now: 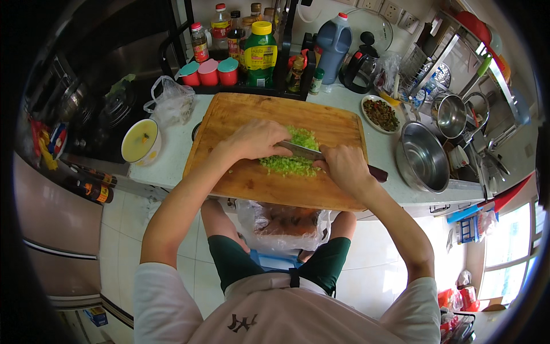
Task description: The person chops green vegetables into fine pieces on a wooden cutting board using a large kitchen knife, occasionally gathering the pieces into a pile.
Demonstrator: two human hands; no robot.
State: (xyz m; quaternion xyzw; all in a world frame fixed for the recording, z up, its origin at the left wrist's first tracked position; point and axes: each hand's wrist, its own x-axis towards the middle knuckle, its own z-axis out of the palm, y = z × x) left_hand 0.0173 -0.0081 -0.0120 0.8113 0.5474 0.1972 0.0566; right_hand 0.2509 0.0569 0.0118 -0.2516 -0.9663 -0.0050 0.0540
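A wooden cutting board (240,107) lies on the counter before me with finely chopped green vegetable (292,167) in its middle. Across the pieces runs a kitchen knife (304,152), its blade parting them into a far heap and a near one. My right hand (346,165) grips the knife where the blade meets the handle; the dark handle end sticks out to the right. At the opposite end, the fingers and thumb of my left hand (260,139) hold the front of the blade, hiding its tip.
Left of the board stand a bowl of yellow soup (139,139) and a plastic bag (172,101). Seasoning bottles (260,56) fill a rack behind. On the right are a plate of chopped food (380,112) and a steel basin (422,157). Below the board sits a plastic-lined bin (283,241).
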